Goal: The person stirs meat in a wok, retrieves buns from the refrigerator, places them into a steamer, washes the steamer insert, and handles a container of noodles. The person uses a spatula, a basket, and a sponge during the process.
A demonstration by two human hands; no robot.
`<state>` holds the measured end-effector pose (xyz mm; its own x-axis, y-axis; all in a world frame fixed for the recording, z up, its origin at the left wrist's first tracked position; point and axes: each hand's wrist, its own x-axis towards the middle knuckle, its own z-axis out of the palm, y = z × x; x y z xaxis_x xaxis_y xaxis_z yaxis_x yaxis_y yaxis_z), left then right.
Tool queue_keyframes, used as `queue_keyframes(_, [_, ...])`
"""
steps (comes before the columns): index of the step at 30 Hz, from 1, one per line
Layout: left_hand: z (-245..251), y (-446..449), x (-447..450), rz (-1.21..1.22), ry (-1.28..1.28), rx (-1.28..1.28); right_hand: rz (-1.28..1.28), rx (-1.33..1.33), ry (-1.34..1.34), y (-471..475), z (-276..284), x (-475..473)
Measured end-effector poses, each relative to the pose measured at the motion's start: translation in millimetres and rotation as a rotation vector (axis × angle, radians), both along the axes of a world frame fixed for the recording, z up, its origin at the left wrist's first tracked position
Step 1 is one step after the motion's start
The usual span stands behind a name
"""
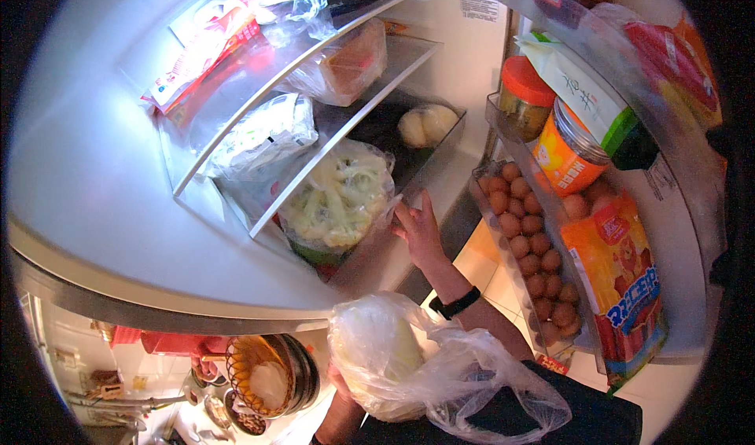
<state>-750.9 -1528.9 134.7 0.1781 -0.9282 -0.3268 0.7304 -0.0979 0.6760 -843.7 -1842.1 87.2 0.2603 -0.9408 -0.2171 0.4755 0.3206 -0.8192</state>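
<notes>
My left hand [345,395] grips a clear plastic bag [495,374] with a pale, leafy vegetable, perhaps a cabbage [377,356], inside, low in front of me. My right hand [416,227], with a black band on its wrist, is at the front rim of the transparent fridge drawer [422,174]. Its fingers are spread, close to the edge of a plastic-wrapped cauliflower [336,197]; whether they touch the wrap or only the rim is unclear. Pale round items in wrap [427,125] lie at the drawer's right end.
Fridge shelves above hold a white package [265,132], a wrapped container [354,62] and a red-white packet [206,56]. The open door at right carries eggs [531,238], a red-lidded jar [525,97], an orange can [569,150] and an orange snack packet [619,286]. A woven basket [259,374] stands lower left.
</notes>
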Motion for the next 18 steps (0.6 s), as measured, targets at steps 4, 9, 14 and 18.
queue_keyframes(4, [-4,4,5,-0.016,0.003,-0.002,-0.052,-0.036,0.010,-20,4,37])
queue_keyframes(9, [-6,11,8,-0.041,-0.010,-0.015,-0.074,-0.064,-0.025,-27,16,51])
queue_keyframes(14, [-5,21,10,-0.033,0.016,-0.025,-0.018,0.025,0.028,-18,26,39])
queue_keyframes(18, [-1,33,13,-0.038,0.044,-0.036,-0.027,-0.032,0.039,31,19,7])
